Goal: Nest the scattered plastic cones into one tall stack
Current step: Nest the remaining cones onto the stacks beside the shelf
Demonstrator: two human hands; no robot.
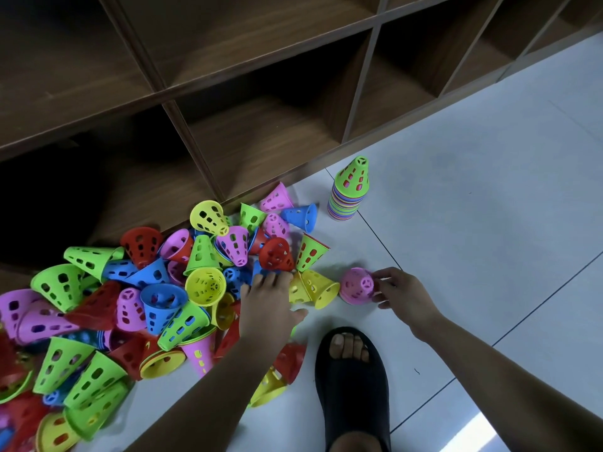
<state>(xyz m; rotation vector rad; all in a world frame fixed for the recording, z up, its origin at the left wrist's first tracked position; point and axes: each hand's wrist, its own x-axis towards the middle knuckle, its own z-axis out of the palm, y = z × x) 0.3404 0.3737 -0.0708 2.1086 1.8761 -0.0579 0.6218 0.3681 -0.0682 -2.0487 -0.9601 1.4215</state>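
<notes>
Right hand (pixel 403 290) pinches the pink cone (pixel 355 286) by its tip on the floor (pixel 473 190) beside the pile (pixel 146 305), left hand (pixel 266 305) rests open-fingered on that pile, so best lift straight and seat it squarely on the stack (pixel 349 190) at the floor's far edge.

The cones (pixel 205 256) are bright perforated plastic with a slight sheen. The shelving unit (pixel 261 132) looks like matt wood-grain laminate. The floor tiles (pixel 473 197) are smooth, faintly glossy. The slipper (pixel 354 386) is matt black.

Dim, soft light | glare patch on floor (pixel 470 433), lower right | shelf (pixel 261 93) recesses shadowed | edges bowed
</notes>
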